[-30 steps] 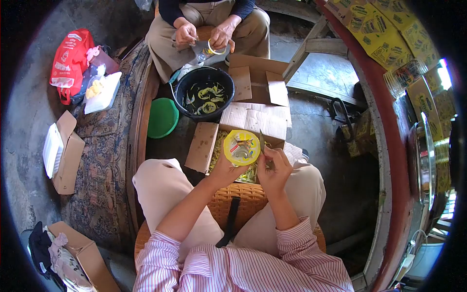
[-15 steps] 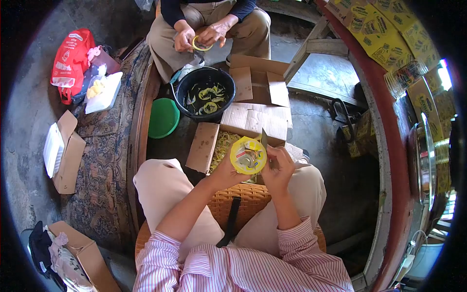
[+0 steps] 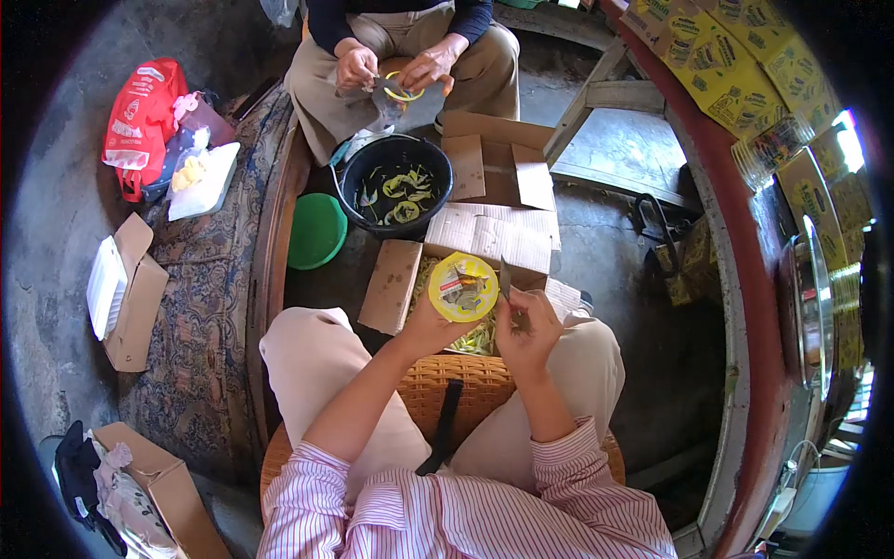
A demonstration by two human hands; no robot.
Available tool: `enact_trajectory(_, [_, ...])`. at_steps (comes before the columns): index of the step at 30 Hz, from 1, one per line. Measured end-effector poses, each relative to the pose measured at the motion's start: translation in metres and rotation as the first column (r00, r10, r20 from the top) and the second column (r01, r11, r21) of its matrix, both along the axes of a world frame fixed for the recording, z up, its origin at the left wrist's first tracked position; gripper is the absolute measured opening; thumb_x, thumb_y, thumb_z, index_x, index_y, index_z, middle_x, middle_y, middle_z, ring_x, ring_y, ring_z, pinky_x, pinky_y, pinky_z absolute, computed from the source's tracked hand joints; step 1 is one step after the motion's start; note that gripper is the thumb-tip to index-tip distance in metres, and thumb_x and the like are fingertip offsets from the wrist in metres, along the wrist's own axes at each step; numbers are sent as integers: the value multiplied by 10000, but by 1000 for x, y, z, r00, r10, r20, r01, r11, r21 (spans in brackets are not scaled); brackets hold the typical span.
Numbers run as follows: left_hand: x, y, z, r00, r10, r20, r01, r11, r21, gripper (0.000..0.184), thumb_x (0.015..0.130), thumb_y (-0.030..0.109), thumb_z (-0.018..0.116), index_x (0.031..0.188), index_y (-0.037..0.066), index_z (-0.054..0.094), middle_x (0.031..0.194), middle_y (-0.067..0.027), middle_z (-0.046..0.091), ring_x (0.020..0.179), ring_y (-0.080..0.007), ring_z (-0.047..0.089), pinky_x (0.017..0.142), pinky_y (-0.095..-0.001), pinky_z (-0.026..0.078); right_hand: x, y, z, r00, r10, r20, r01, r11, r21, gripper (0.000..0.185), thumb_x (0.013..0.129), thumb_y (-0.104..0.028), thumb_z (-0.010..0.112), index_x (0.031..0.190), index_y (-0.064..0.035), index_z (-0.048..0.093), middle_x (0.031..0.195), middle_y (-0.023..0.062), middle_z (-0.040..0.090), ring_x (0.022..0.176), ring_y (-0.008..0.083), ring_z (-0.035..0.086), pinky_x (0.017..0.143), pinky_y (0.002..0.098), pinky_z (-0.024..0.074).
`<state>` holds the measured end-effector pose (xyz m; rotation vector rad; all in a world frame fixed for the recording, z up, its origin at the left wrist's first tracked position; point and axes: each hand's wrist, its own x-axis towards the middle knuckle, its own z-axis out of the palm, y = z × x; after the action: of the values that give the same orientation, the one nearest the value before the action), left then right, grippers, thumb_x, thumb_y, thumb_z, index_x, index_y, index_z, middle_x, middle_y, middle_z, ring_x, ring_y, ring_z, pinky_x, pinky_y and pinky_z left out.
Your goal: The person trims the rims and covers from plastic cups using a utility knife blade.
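Observation:
My left hand [image 3: 428,328] is wrapped round a cup with a yellow printed film lid [image 3: 464,287], its top facing me. In my right hand [image 3: 529,328] a thin dark blade [image 3: 505,277], apparently a small knife, is gripped upright just right of the cup. Its handle is hidden by my fingers. Below both hands, a cardboard box [image 3: 389,287] holds many thin yellow-green strips [image 3: 477,339]. Opposite me, another person's hands [image 3: 424,70] hold a yellow ring-like rim [image 3: 403,93] and a dark blade over a bucket.
The black bucket [image 3: 345,191] contains yellow rings and scraps. Beside it lies a green lid [image 3: 317,233]. An open carton [image 3: 494,126] stands behind my box. A patterned mat [image 3: 191,307] with a red bag [image 3: 140,121] is left; a wooden frame [image 3: 736,373] borders the right.
The cup in my left hand has shifted slightly left, with its lid tilted differently. My right hand with the blade has moved slightly left. The other person's yellow rim has moved right.

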<state>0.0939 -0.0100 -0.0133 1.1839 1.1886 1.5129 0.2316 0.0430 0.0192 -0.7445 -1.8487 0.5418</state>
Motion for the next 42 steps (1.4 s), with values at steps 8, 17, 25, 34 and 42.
enact_trajectory(8, [2,-1,3,999,40,-6,-40,999,21,555,721,72,705,1177,17,395,1100,-78,524,1026,-141,511,899,-287,412,-3,-3,-6,999,-27,-29,28,999,17,171,671,79,619,826,17,581,664,114,559,566,203,563,506,271,441])
enact_trajectory(17, [3,-2,-1,999,33,-10,-32,999,35,583,735,80,688,1208,14,353,1125,-85,500,1040,-148,494,892,-293,406,-3,-5,-9,1000,-5,25,4,998,61,163,690,95,617,835,42,567,704,116,561,594,180,591,529,244,492])
enact_trajectory(25, [7,-3,-13,993,28,110,-29,1000,8,652,756,115,669,1251,7,258,1173,-108,448,1089,-170,456,936,-314,365,-8,-6,-5,998,-41,-37,43,998,44,163,671,86,612,813,15,577,665,127,545,555,248,549,498,298,435])
enact_trajectory(34, [10,-8,-3,998,-55,23,54,998,22,627,741,104,678,1242,7,313,1165,-98,468,1084,-164,459,947,-309,350,-2,4,-1,998,-43,35,41,998,46,179,670,83,615,832,13,587,676,129,551,567,236,553,506,292,442])
enact_trajectory(42, [0,-9,0,988,-61,144,67,997,-31,659,704,84,702,1244,30,329,1155,-79,490,1057,-150,484,920,-301,386,1,4,-2,999,4,-34,-6,999,-47,151,679,68,630,814,15,590,681,116,568,587,209,585,516,270,450])
